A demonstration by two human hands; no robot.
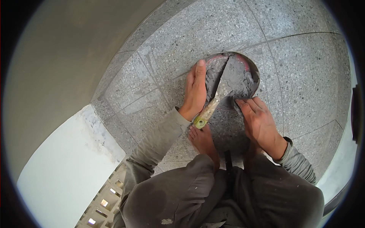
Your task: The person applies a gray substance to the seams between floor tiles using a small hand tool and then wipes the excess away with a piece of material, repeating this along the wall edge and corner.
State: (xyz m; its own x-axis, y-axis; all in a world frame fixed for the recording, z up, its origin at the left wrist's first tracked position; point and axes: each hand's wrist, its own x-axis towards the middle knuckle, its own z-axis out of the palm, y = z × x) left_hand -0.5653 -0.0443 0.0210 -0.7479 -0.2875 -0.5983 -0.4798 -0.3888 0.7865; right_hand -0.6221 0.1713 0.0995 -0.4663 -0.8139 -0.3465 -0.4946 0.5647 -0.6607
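Observation:
A round bucket (251, 85) with reddish patches inside holds grey paste (237, 74). A tool (212, 106) coated in pale dried material, with a yellow-green holed handle end, rests in it and slopes toward me over the near rim. My left hand (194, 89) is closed on the bucket's left side, thumb along the rim. My right hand (259, 123) is at the near right rim, fingers pinched on something grey and smeared that I cannot make out, whether rim, tool or paste.
Speckled grey floor tiles (167, 45) surround the bucket. My bare foot (203, 142) is below it, between my arms. A dull beige wall (57, 76) curves along the left, and a white ledge (64, 159) borders openwork blocks (104, 201) at lower left.

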